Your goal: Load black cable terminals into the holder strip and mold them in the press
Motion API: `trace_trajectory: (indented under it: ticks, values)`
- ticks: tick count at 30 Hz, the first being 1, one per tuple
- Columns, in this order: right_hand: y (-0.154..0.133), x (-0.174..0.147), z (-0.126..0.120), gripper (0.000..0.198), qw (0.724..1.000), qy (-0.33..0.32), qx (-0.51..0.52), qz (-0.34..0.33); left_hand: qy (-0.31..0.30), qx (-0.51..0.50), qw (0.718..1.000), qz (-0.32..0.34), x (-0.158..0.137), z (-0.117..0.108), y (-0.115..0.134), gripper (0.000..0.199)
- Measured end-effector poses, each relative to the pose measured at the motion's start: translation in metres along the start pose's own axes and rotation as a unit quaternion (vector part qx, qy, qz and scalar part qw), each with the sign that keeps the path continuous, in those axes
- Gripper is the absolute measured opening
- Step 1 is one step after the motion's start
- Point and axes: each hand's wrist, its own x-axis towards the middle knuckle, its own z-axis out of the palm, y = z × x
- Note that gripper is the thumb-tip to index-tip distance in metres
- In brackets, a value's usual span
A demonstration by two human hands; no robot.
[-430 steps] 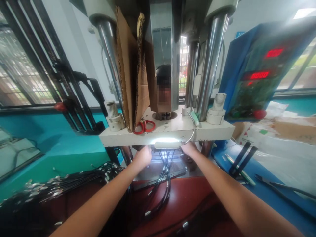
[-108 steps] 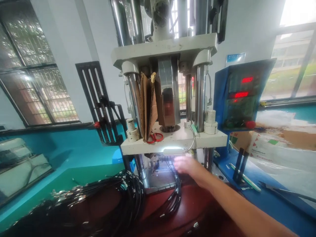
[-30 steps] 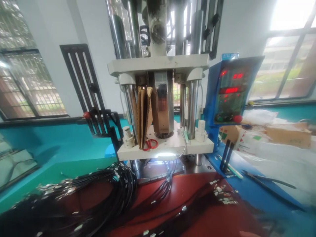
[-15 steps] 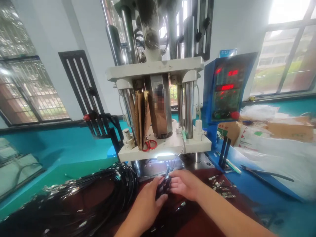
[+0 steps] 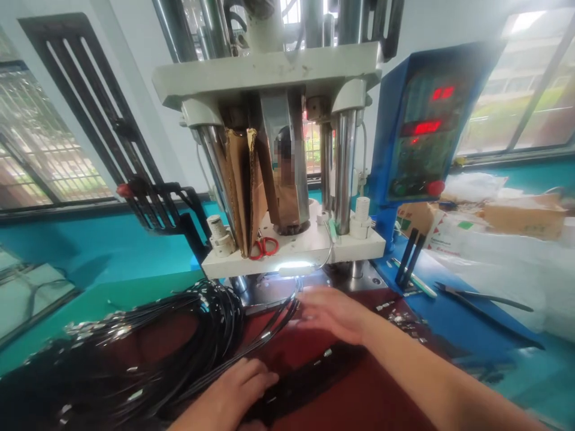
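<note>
Several thin black cables (image 5: 269, 332) run from the lit gap under the press down toward the lower left, passing behind my left hand (image 5: 236, 389). That hand is over the dark red work surface, its fingers loosely bent and the thumb lower down and apart; no held thing shows in it. My right hand (image 5: 330, 311) is stretched out flat, with its fingertips at the cables just below the lamp (image 5: 294, 269). Whether those fingertips touch the cables is hard to see. A large coil of black cables (image 5: 220, 317) with shiny metal ends lies to the left.
The white press plate (image 5: 309, 254) carries red-handled scissors (image 5: 265, 247) and folded cardboard (image 5: 240, 191). A blue control box (image 5: 431, 131) stands at right. Small metal parts (image 5: 402, 320), black tweezers (image 5: 476, 296) and plastic bags (image 5: 503, 263) lie on the right side.
My left hand has come away from my right hand, moving down and left. The cables bunched between both hands now stretch out toward the lower left. The view has shifted closer to the press.
</note>
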Motion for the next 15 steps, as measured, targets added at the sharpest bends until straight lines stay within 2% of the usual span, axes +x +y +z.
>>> trace_trajectory:
  ticks: [1, 2, 4, 5, 6, 7, 9, 13, 15]
  values:
    - [-0.004, -0.007, -0.005, 0.030, 0.993, -0.014, -0.114, -0.011, -0.016, -0.006, 1.000, -0.011, 0.001, -0.003, 0.001, 0.056]
    - [-0.008, -0.016, -0.011, 0.039, 0.966, -0.034, -0.254, -0.024, -0.031, -0.012, 0.999, -0.020, 0.003, -0.006, 0.003, 0.052]
    - [-0.016, -0.034, -0.020, 0.060, 0.863, -0.076, -0.499, -0.038, -0.055, -0.028, 0.998, -0.028, 0.008, -0.011, 0.004, 0.043]
    - [-0.019, -0.042, -0.024, 0.067, 0.811, -0.084, -0.578, -0.037, -0.064, -0.038, 0.997, -0.029, 0.011, -0.014, 0.004, 0.040]
    - [-0.020, -0.049, -0.026, 0.071, 0.770, -0.083, -0.631, -0.033, -0.074, -0.048, 0.996, -0.030, 0.014, -0.018, 0.004, 0.036]
    - [-0.020, -0.054, -0.028, 0.069, 0.744, -0.074, -0.664, -0.029, -0.087, -0.054, 0.994, -0.031, 0.018, -0.022, 0.004, 0.033]
    - [-0.016, -0.059, -0.031, 0.057, 0.732, -0.046, -0.680, -0.012, -0.111, -0.052, 0.992, -0.033, 0.027, -0.033, 0.004, 0.026]
    - [-0.013, -0.058, -0.036, 0.024, 0.759, -0.027, -0.650, 0.002, -0.131, -0.031, 0.991, -0.020, 0.046, -0.053, 0.007, 0.028]
    - [-0.016, -0.057, -0.038, 0.021, 0.776, -0.028, -0.629, -0.023, -0.150, -0.034, 0.988, -0.015, 0.054, -0.057, 0.007, 0.032]
